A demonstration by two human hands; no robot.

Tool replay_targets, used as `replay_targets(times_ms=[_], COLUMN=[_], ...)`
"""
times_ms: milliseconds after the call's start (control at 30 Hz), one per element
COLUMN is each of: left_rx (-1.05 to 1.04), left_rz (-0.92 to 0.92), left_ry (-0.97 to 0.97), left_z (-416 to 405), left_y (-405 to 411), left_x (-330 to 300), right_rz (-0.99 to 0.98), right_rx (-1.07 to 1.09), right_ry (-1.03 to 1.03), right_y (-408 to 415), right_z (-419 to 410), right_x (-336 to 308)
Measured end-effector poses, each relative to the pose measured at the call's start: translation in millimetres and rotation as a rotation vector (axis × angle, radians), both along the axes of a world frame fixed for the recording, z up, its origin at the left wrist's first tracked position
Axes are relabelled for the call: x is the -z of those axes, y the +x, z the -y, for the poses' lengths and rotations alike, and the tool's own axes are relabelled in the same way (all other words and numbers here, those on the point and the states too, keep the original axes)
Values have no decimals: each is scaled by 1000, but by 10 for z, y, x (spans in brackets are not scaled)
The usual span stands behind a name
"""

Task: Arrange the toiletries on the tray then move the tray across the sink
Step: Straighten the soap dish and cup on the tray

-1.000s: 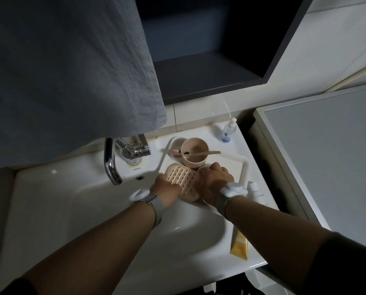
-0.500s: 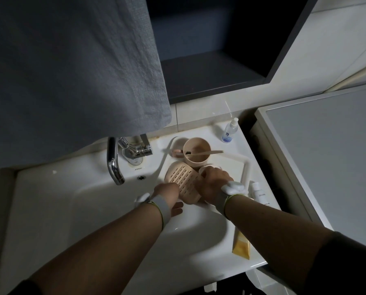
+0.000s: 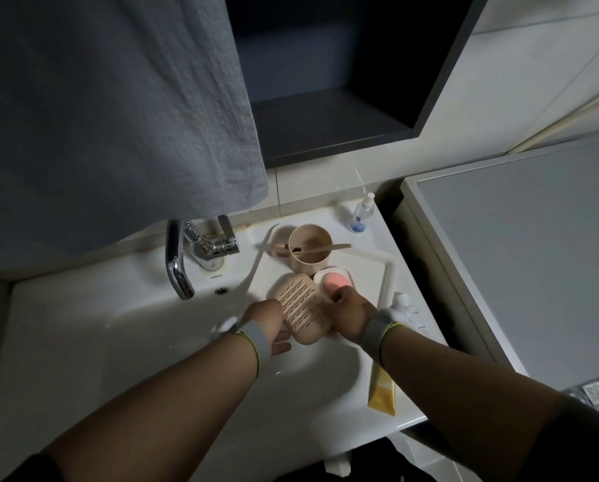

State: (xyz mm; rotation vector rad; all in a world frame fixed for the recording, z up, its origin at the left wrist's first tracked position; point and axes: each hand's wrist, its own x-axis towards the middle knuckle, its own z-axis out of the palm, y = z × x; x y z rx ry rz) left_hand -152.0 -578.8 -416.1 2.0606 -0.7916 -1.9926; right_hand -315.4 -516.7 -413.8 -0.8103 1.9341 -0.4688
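A white tray (image 3: 390,273) lies on the sink's right ledge. It carries a beige cup (image 3: 310,260) with a wooden toothbrush (image 3: 329,248) across its rim, and a white soap dish (image 3: 347,274) holding pink soap (image 3: 335,280). A beige slotted drainer (image 3: 299,306) is tilted over the tray's near-left corner. My left hand (image 3: 269,321) holds its near-left edge with fingers underneath. My right hand (image 3: 352,316) is closed on its right edge, with the knuckles beside the soap.
A chrome faucet (image 3: 177,262) stands at the back of the white sink (image 3: 117,342). A clear pump bottle (image 3: 362,217) stands behind the tray. A white bottle (image 3: 407,307) and a yellow tube (image 3: 381,391) lie on the right ledge. A grey towel (image 3: 117,99) hangs overhead.
My right hand has drawn back toward me, uncovering the white dish and pink soap. The slotted drainer has shifted toward me and tilted, with my left hand lower on its edge.
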Motion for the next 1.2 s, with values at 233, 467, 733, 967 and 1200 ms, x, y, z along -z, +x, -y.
replay_targets(times_ms=[233, 467, 733, 967, 1200], left_rx=[-5, 116, 235, 291, 289], left_rz=[7, 59, 49, 78, 59], left_ry=[-4, -104, -274, -275, -224], left_z=[-149, -310, -243, -87, -146], left_y=[-207, -434, -602, -631, -662], left_x=[2, -47, -46, 225, 69], right_rz=[71, -85, -180, -227, -341], right_rx=[-86, -166, -72, -114, -132], right_ry=[28, 65, 50, 129, 99], right_y=[-239, -465, -583, -465, -447], right_z=[-250, -431, -418, -283, -237], right_x=[-160, -126, 166, -117, -45])
